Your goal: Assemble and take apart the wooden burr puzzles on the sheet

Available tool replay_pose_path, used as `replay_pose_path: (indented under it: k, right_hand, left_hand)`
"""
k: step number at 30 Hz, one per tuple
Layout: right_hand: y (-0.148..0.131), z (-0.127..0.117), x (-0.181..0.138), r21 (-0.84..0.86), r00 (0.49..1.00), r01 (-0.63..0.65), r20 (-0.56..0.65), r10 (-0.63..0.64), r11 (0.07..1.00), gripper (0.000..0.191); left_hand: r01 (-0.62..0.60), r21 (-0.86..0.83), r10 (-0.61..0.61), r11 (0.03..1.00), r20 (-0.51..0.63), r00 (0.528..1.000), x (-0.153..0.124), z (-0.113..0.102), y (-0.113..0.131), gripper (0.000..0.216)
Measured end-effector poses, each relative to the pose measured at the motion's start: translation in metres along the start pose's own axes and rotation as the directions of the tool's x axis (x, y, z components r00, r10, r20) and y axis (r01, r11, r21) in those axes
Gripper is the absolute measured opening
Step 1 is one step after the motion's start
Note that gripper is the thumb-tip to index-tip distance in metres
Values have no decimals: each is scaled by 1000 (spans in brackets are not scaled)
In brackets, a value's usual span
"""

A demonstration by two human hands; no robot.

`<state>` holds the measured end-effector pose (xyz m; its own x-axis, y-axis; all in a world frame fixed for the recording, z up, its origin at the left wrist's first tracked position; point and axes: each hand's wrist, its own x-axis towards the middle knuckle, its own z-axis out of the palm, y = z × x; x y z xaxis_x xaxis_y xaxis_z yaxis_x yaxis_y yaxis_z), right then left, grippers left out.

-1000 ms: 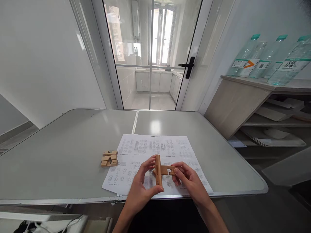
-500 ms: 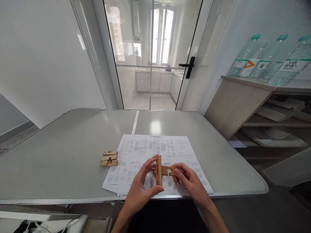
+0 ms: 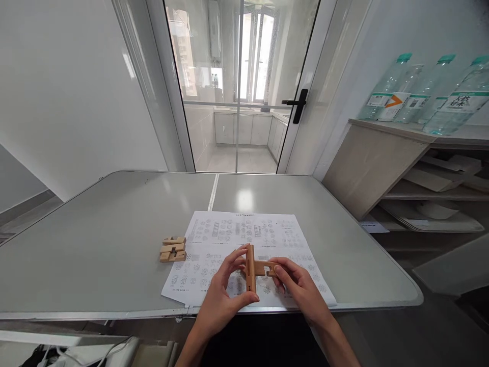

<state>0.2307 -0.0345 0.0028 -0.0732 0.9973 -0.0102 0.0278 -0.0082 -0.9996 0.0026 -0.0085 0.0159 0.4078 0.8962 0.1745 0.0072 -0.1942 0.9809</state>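
Observation:
My left hand (image 3: 225, 290) grips a slotted wooden puzzle piece (image 3: 250, 269) by its two ends, thumb at the near end and fingers at the far end. Between the thumb and fingers of my right hand (image 3: 296, 280) is a notched wooden puzzle piece (image 3: 263, 268), lying crosswise against the slotted one. Whether it passes through the slot I cannot tell. Both pieces are above a printed instruction sheet (image 3: 214, 232) covered in small diagrams. To the left, several more notched wooden pieces (image 3: 173, 250) lie together, partly over the sheet's edge.
The grey table (image 3: 103, 244) has a metal rim and a pale seam. Beyond it stands a glass door (image 3: 252, 127) with a black handle (image 3: 300, 106). On the right, a wooden shelf unit (image 3: 382, 163) carries several plastic bottles (image 3: 416, 94).

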Motion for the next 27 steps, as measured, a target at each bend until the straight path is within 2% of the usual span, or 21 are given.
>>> replay_pose_path:
  k: [8,18,27]
  right_hand:
    - [0,-1,-1,-25,1000,-23,-4,23,999,50]
    - [3,-4,-1,-51,1000,-17,7,18,999,46]
    - [1,-5,-2,-76,1000,-1,18,2,997,43]
  left_hand:
    - [32,13,-32,999,13,999,0,-2,5,81]
    - [61,45,-60,997,-17,998,1,-1,7,89]
    - [60,56,-60,997,7,998,-1,-5,2,86]
